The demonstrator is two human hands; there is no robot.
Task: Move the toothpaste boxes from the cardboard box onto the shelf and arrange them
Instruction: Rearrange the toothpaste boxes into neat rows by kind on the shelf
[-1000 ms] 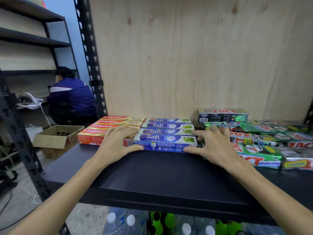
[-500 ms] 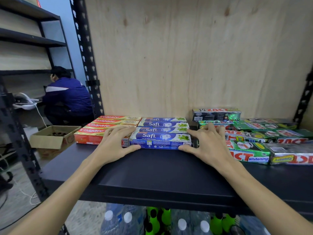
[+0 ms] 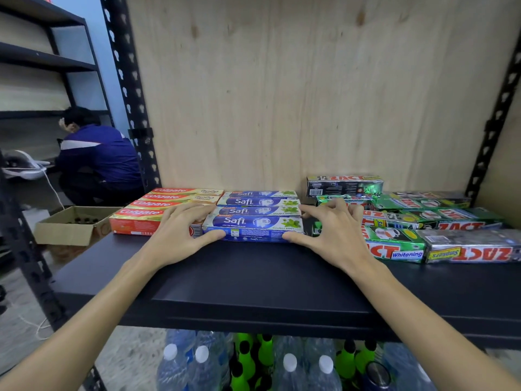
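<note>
both forearms reach forward over the flat black metal shelf, palms down. the left hand lies with its fingers spread over the near end of the red colgate toothpaste boxes, its thumb stretched right to press the front left corner of the nearest blue safi toothpaste box. the right hand mirrors it: thumb against that box's front right corner, fingers arched and fanned over the box's right end and the green zact toothpaste boxes beside it. neither hand closes round anything; the box is only braced between the two thumbs. the safi boxes lie flat in a row running back to the plywood back panel. an open brown cardboard box sits on the floor at left.
</note>
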